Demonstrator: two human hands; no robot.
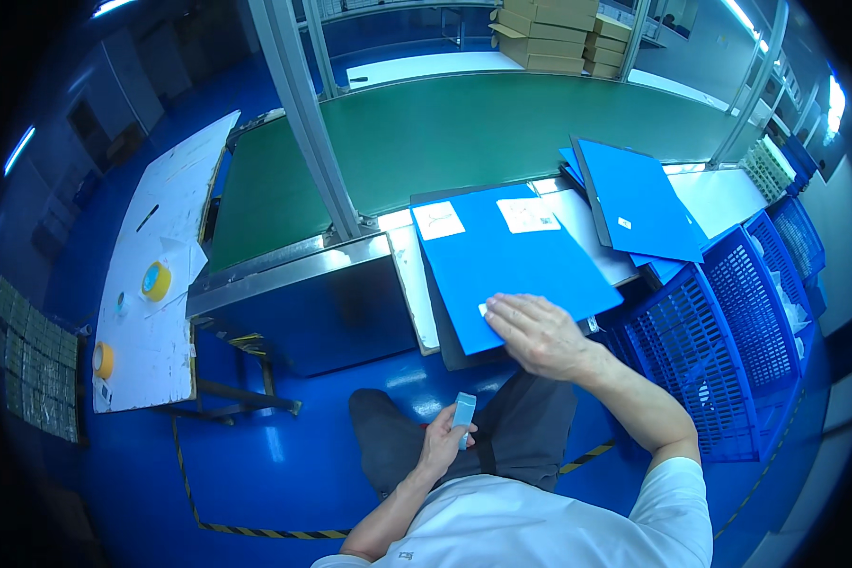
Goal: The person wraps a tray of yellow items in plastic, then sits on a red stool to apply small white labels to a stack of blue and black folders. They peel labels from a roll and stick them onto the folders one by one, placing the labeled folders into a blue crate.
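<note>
Plainly, the fingers of the right hand [537, 336] rest extended, grasping nothing, on a labelled blue panel [516, 260] along the near edge of the white table [409, 275]; the left hand [438, 443] clasps a small pale-blue box [464, 410]. Pressing there could tip the panel, since its near side seems to overhang.

I can read no words on the blue board [525, 270] under my right hand [538, 338]; as far as the blur lets me judge, its left label [438, 220] bears a line drawing, its right label [528, 215] a square code, and a small label [625, 223] marks the other board [639, 185]
</note>
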